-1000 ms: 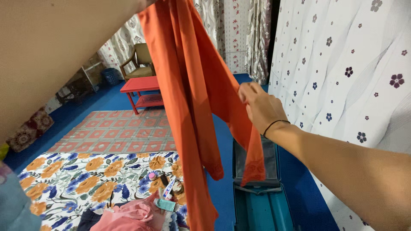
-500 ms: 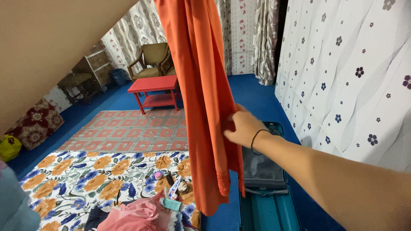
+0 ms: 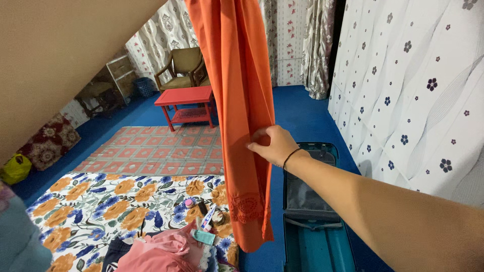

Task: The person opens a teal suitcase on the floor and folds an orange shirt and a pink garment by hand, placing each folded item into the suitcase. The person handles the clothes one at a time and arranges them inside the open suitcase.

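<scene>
An orange garment (image 3: 242,100) hangs straight down in front of me, its two legs together, with embroidered hems near the bottom. My right hand (image 3: 269,144) pinches the garment's right edge about halfway down; a black band sits on its wrist. My left arm (image 3: 60,55) fills the upper left and reaches up out of the picture; its hand is hidden above the top edge, where the garment's upper end also disappears.
Below lies a flowered bedsheet (image 3: 96,201) with a pink cloth (image 3: 161,252), tubes and small jars. An open teal suitcase (image 3: 312,221) sits on the blue floor to the right. A red low table (image 3: 186,100), a chair and a patterned mat stand farther back.
The garment's two legs, spread apart a second ago, now hang together. My right hand moved down and left along the cloth, then slightly up, keeping its hold.
</scene>
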